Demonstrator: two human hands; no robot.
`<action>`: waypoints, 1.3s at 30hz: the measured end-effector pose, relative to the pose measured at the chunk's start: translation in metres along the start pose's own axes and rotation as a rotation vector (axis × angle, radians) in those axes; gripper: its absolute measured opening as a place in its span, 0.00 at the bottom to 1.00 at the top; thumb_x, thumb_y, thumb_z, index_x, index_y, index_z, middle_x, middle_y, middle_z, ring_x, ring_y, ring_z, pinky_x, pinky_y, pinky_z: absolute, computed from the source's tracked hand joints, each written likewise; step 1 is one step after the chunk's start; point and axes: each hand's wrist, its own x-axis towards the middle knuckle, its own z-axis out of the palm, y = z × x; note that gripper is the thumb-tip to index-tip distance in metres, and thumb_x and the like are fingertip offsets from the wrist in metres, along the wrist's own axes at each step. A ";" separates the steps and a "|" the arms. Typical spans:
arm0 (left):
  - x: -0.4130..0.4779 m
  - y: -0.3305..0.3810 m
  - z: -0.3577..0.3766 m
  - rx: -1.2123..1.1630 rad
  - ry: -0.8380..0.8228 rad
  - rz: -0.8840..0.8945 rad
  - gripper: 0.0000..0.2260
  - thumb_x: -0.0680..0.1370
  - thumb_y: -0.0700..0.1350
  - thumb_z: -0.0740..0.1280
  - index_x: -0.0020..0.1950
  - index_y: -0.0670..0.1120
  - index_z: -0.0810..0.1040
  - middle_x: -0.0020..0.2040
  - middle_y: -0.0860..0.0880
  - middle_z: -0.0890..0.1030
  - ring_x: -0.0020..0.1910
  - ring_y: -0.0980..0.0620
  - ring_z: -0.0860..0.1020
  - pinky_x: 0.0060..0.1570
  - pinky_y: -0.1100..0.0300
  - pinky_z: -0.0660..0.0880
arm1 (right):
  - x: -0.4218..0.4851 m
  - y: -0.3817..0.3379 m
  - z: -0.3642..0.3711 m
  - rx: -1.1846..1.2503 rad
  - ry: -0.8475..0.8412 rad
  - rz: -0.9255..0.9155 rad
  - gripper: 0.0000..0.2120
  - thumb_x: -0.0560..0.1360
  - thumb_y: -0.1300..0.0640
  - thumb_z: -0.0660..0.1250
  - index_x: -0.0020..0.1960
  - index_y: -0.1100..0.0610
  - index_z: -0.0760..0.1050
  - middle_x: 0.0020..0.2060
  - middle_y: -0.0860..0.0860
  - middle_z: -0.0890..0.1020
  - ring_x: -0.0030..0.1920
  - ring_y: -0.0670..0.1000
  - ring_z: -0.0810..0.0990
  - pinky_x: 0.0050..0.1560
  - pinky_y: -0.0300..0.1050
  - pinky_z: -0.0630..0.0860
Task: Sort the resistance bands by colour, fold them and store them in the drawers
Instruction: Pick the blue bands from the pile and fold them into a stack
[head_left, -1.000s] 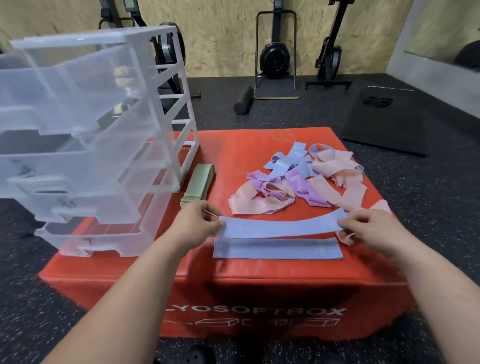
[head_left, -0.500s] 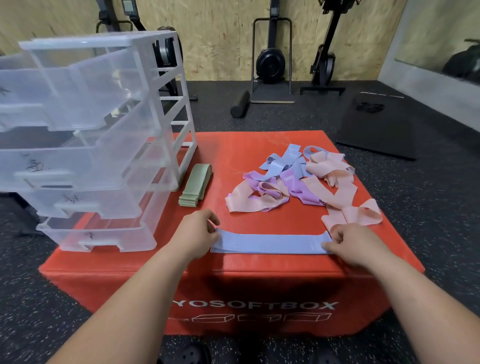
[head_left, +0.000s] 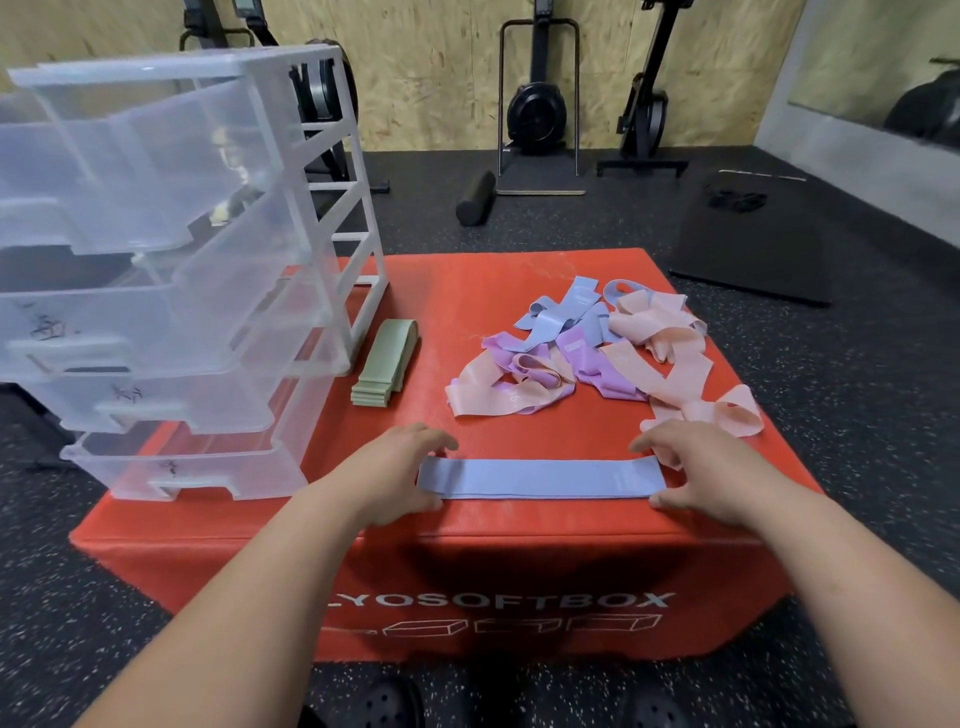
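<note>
Head view: left hand (head_left: 400, 474) and right hand (head_left: 698, 470), fingers spread, touch the ends of the blue band (head_left: 540, 479), at 6 o'clock on the counter (head_left: 498, 312).

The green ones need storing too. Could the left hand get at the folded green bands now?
Probably yes: the green bands lie uncovered beside the drawers, just beyond the left hand, with only red box top between.

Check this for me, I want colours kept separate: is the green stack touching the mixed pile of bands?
Apart. The head view shows a strip of bare red box top between the green stack and the mixed pile.
</note>
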 end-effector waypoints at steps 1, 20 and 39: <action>0.000 0.000 0.001 0.006 0.007 0.003 0.33 0.70 0.54 0.81 0.74 0.58 0.74 0.66 0.58 0.78 0.64 0.53 0.75 0.65 0.53 0.75 | 0.002 0.002 0.002 0.007 -0.014 0.005 0.32 0.66 0.50 0.83 0.67 0.41 0.77 0.62 0.39 0.78 0.57 0.41 0.77 0.60 0.40 0.74; 0.000 -0.005 0.001 -0.007 0.059 0.032 0.30 0.71 0.60 0.79 0.72 0.61 0.75 0.61 0.60 0.78 0.60 0.57 0.75 0.62 0.53 0.76 | 0.008 0.008 0.000 0.064 0.003 0.014 0.27 0.64 0.45 0.84 0.60 0.37 0.79 0.47 0.39 0.80 0.45 0.36 0.77 0.46 0.34 0.73; 0.088 0.001 -0.001 -0.162 0.365 -0.053 0.22 0.76 0.54 0.74 0.70 0.56 0.78 0.62 0.54 0.78 0.62 0.49 0.76 0.61 0.49 0.76 | 0.183 -0.080 -0.014 0.211 0.286 0.044 0.23 0.70 0.33 0.67 0.59 0.44 0.83 0.55 0.42 0.83 0.56 0.49 0.79 0.54 0.50 0.77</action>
